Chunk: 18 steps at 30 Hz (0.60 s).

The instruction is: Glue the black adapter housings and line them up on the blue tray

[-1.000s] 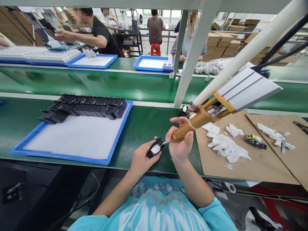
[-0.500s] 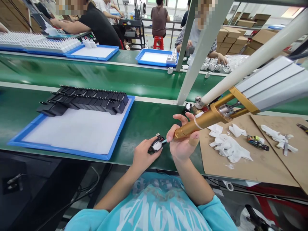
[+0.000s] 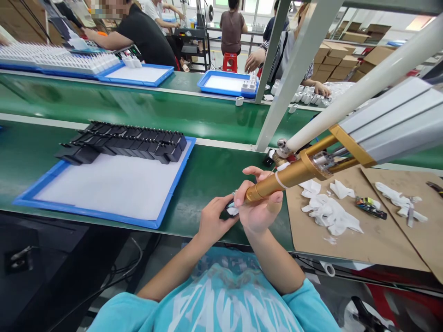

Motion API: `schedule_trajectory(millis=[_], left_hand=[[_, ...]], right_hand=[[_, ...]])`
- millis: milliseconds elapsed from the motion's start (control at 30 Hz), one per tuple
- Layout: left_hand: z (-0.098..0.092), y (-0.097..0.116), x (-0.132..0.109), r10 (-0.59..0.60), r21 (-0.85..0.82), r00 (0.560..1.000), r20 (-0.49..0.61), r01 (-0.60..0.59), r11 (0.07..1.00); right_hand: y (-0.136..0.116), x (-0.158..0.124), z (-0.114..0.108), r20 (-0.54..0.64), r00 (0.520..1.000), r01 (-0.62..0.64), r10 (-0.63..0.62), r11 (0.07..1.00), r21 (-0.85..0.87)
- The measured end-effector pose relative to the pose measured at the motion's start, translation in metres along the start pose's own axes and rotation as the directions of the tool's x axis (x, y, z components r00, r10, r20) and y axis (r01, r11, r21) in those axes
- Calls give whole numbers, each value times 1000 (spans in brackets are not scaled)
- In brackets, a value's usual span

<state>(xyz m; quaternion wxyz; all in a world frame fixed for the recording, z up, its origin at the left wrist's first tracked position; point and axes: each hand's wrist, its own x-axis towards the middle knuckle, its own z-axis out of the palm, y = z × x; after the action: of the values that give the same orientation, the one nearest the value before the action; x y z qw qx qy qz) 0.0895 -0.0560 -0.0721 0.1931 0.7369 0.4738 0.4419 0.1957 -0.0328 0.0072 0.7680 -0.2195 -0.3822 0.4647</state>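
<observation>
Between the fingers and thumb of my left hand (image 3: 212,220) is a small black charger housing (image 3: 231,210) with white material in its open face, held just above the green work surface. My right hand (image 3: 255,216) is closed around the front end of a gold dispensing gun (image 3: 294,171), which slants down from the upper right. Its fingertips meet the housing's right side and hide the gun's tip. To the left, a blue-rimmed tray (image 3: 157,225) carries rows of black charger housings (image 3: 131,140) along its far side, prongs upward.
A slanted white pole (image 3: 349,83) and grey upright post (image 3: 294,69) stand ahead of my right hand. Cardboard (image 3: 311,246) at right bears crumpled white scraps (image 3: 332,214) and a circuit assembly (image 3: 371,207). Beyond the green belt (image 3: 155,108), co-workers handle white parts (image 3: 306,97).
My left hand has shifted slightly right with the housing, and my right hand with the gun has moved a little left, now covering the tip. A co-worker's hand has reached over the far tray.
</observation>
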Motion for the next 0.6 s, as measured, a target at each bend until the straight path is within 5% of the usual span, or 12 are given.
schedule_trajectory(millis=[200,400,600], left_hand=[[-2,-3,-1,-2,18,999,48,1,1000],[-13,-22,-2,-124,135,979,160,102,985],[-27,-24,14,-145,36,945,292,141,989]], right_hand=[[-2,0,2,-2,1000,-18,18,998,64],[-1,4,-3,-82,996,15,-18,999,-34],[-6,10,-16,-131,991,29,-33,999,-39]])
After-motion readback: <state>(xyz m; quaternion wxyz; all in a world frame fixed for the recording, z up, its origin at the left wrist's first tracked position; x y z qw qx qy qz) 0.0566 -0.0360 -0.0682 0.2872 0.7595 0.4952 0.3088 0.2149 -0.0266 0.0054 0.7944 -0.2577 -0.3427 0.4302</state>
